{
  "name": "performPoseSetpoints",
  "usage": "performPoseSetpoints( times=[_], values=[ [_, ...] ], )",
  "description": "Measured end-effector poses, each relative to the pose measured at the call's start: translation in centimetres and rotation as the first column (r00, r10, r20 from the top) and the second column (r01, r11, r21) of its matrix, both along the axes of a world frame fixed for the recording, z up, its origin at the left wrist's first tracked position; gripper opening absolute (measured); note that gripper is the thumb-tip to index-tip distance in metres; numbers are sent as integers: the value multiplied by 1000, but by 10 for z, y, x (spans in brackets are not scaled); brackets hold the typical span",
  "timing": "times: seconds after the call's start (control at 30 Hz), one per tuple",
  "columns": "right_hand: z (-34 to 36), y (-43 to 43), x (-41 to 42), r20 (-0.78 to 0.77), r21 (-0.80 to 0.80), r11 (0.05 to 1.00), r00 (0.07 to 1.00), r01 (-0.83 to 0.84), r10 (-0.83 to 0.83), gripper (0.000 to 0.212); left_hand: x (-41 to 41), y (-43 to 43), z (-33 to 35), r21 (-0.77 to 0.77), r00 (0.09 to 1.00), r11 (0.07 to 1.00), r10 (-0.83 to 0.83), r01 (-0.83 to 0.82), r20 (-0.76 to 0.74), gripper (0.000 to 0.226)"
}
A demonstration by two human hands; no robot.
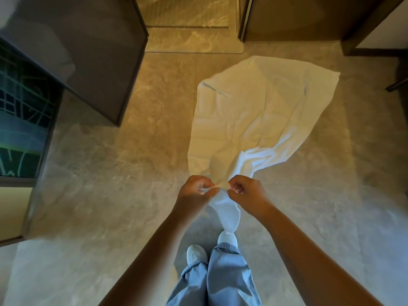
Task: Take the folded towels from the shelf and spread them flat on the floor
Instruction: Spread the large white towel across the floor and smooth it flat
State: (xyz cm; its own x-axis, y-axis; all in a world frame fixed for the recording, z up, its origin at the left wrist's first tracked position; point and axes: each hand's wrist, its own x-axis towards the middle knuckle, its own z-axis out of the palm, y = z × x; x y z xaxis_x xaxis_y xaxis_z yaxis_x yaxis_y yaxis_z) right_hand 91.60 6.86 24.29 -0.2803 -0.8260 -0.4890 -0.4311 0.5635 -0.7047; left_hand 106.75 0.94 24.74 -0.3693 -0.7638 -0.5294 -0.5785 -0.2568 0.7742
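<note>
Towel edge bunched, partly hidden inside pinching grip of left hand and right hand.

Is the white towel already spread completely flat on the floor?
No: the towel is wrinkled, and its near end is bunched and pinched by the left hand and the right hand.

Residential or hotel interior, probably a bath or dressing area. Polished marble-patterned floor throughout; dark wood-framed panel at 10 o'clock; tinted window at 9 o'clock; raised stone threshold at 12 o'clock; dark door frame at 1 o'clock; white towel near centre.
</note>
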Motion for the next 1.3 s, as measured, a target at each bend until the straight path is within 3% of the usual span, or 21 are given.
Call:
performPoseSetpoints(
  times=[0.13, 0.33, 0.4, 0.5, 0.6, 0.67, 0.77, 0.9, 1.07, 1.17, 1.3],
  values=[
    [5, 3, 0, 1, -25, 1000, 1000, -6, 6, 12, -4, -4, -8, 265, 933, 904, 358, -335, -42, 24],
    [13, 8, 1, 27, -22, 997, 997, -71, 72, 23, -20, -10, -26, 314, 871, 813, 453, -490, 189, 17],
    [15, 10, 0, 35, -24, 997, 996, -77, 78, 34, -23, -12, -29, 402, 780, 674, 586, -620, 221, 15],
    [18, 11, 0, 79, -13, 996, 992, -94, 95, 40, -20, -17, -27, 603, 575, 365, 794, -709, 195, 13],
    [20, 7, 2, 120, 1, 991, 984, -132, 131, 40, -13, -29, -22, 649, 441, 270, 890, -711, 113, 13],
    [20, 1, 6, 147, 2, 991, 981, -132, 130, 39, -4, -44, -14, 678, 432, 315, 902, -665, 5, 17],
    [16, -16, 23, 186, 1, 985, 968, -171, 168, 34, 15, -71, 2, 659, 496, 443, 860, -608, -121, 25],
    [5, -53, 49, 232, 8, 964, 938, -266, 257, 11, 44, -107, 20, 560, 574, 609, 775, -562, -266, 33],
    [1, -122, 57, 146, -81, 994, 986, -70, 81, 37, 72, -142, 29, 523, 663, 759, 624, -389, -413, 41],
    [3, -172, 72, 109, -154, 977, 980, -147, 165, 48, 94, -173, 35, 503, 674, 783, 596, -366, -437, 53],
    [10, -243, 95, 5, -238, 930, 958, -278, 288, 53, 116, -228, 48, 415, 769, 852, 490, -321, -410, 50]
  ],
)
